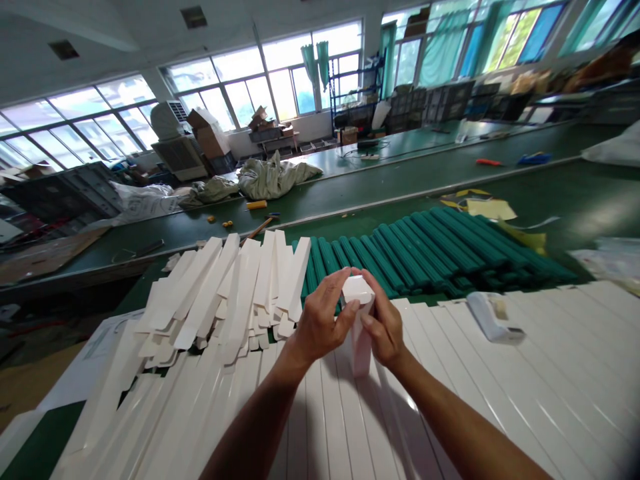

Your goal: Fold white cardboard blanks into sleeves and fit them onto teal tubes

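A narrow white carton [362, 350] stands upright between my hands, its end flap on top. My left hand [323, 320] grips the carton's upper left side, thumb near the flap edge. Around the upper right side wraps my right hand [386, 323], its fingertips at the far top edge. Beneath them lies a row of long white cartons [555, 367] side by side. To the left is a loose pile of flat white cartons [240, 293]. Dark green ribbed rods [425, 250] lie stacked just beyond my hands.
A white tape dispenser [493, 320] rests on the cartons at right. Farther back, the green table [380, 183] carries crumpled sacking [275, 179], a yellow cylinder [257, 205] and a red-handled tool [489, 162]. Yellow paper [493, 209] lies behind the rods.
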A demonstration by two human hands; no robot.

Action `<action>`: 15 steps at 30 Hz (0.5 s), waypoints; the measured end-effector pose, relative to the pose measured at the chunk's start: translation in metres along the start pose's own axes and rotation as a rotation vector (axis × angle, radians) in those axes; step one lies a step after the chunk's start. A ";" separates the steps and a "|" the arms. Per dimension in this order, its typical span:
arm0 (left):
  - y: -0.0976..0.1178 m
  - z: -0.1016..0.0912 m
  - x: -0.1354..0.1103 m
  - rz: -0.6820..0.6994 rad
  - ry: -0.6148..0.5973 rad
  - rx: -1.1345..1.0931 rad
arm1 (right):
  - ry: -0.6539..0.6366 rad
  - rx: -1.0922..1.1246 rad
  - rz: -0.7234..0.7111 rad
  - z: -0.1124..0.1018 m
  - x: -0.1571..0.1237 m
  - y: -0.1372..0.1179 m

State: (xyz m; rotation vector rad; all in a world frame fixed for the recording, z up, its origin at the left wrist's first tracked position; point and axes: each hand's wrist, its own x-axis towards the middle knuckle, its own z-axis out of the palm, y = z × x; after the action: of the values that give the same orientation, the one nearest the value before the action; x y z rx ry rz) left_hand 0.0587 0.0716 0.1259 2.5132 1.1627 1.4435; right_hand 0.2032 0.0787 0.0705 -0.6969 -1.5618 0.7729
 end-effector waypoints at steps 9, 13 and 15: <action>0.003 -0.021 0.017 0.019 -0.166 0.031 | 0.021 -0.273 -0.010 0.013 -0.002 0.009; 0.005 -0.023 0.020 0.007 -0.240 0.079 | 0.007 -0.260 -0.040 0.012 -0.001 0.011; 0.006 -0.023 0.021 0.046 -0.250 0.095 | 0.003 -0.280 -0.061 0.011 -0.001 0.010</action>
State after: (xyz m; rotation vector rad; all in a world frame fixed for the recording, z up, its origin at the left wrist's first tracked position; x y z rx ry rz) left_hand 0.0513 0.0727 0.1567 2.7023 1.1600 1.0643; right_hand 0.1926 0.0835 0.0609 -0.8480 -1.6983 0.5120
